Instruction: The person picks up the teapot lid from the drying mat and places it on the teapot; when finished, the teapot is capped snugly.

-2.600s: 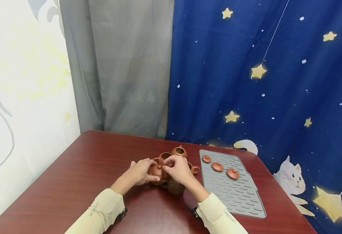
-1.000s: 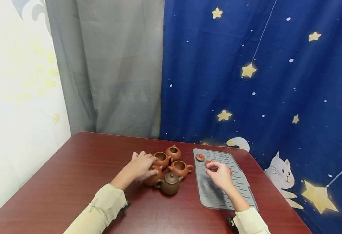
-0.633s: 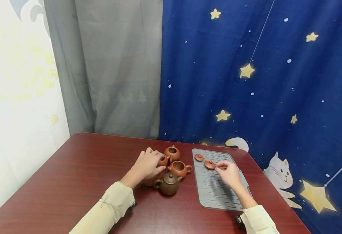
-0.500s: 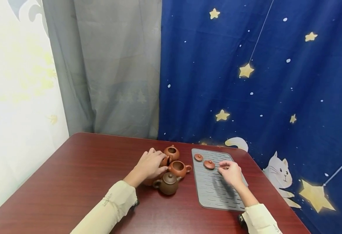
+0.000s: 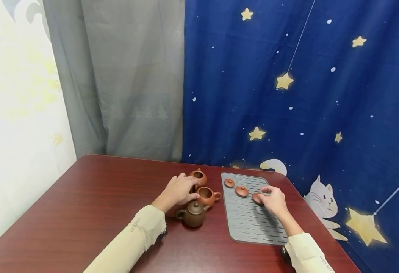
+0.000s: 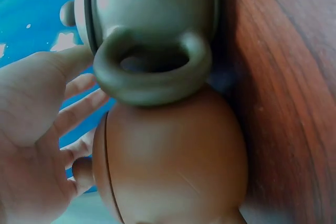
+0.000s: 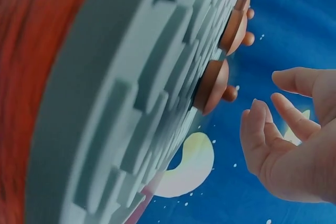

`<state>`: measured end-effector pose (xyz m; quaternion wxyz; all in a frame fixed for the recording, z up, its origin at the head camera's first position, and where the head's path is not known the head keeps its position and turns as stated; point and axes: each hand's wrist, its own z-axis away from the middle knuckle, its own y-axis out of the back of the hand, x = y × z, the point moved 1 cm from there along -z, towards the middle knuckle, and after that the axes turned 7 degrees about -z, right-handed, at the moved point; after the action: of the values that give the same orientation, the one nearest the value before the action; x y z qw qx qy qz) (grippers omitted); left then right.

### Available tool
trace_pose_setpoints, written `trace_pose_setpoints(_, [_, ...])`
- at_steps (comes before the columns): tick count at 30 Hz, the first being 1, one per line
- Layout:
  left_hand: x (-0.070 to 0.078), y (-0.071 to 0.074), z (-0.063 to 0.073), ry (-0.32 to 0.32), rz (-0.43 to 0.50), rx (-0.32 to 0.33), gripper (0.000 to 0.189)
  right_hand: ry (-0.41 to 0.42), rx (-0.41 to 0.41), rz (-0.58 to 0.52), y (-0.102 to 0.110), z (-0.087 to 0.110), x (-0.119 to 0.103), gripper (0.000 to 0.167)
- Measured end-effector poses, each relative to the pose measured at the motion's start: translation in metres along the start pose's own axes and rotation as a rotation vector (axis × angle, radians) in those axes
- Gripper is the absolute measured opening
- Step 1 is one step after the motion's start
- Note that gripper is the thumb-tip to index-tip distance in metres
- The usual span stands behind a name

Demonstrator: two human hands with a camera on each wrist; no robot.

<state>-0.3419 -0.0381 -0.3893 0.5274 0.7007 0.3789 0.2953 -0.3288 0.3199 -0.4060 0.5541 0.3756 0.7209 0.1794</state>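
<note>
My left hand (image 5: 180, 189) hangs over a cluster of small clay teapots, fingers loosely bent. The left wrist view shows its fingers spread beside a dark brown lidded teapot (image 6: 157, 19) and a reddish lidded teapot (image 6: 173, 150). Whether the fingertips touch a pot is unclear. Past that hand stand a lidless teapot (image 5: 207, 196) and another lidless one (image 5: 199, 175); a further pot is mostly hidden beneath it. My right hand (image 5: 275, 200) is beside the rightmost clay lid (image 5: 257, 198). In the right wrist view its thumb and fingers are apart from that lid's knob.
A grey ridged mat (image 5: 247, 227) lies on the right of the dark red table (image 5: 83, 212). Two more clay lids, a small one (image 5: 229, 183) and a larger one (image 5: 241, 191), sit on it. Curtains hang behind the table's far edge.
My right hand has gone from the teapots rightward to the rightmost lid on the mat. My left hand has shifted right, from the reddish lidded pot towards the lidless pots.
</note>
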Motion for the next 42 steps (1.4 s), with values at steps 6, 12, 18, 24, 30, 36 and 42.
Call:
trace_pose_setpoints(6, [0.001,-0.005,-0.004,0.024,0.019,-0.027,0.044,-0.028,-0.048,0.022,0.000,-0.008,0.007,0.029])
trace_pose_setpoints(12, [0.003,-0.010,-0.008,0.044,-0.005,-0.049,0.048,-0.046,-0.093,0.039,-0.001,-0.009,0.018,0.026])
trace_pose_setpoints(18, [0.001,-0.014,-0.010,0.049,-0.004,-0.076,0.047,-0.048,-0.115,0.069,-0.005,-0.013,0.022,0.022])
trace_pose_setpoints(24, [-0.001,-0.014,-0.012,0.061,-0.004,-0.081,0.046,-0.045,-0.120,0.060,-0.006,-0.018,0.023,0.016])
trace_pose_setpoints(30, [-0.004,-0.013,-0.015,0.057,0.004,-0.073,0.044,-0.040,-0.122,0.065,-0.004,-0.021,0.023,0.013])
trace_pose_setpoints(36, [-0.004,-0.014,-0.016,0.071,0.048,-0.078,0.043,-0.048,-0.105,0.045,-0.006,-0.017,0.024,0.014])
trace_pose_setpoints(42, [-0.002,-0.012,-0.015,0.086,0.061,-0.102,0.042,-0.051,-0.087,0.040,-0.007,-0.015,0.025,0.013])
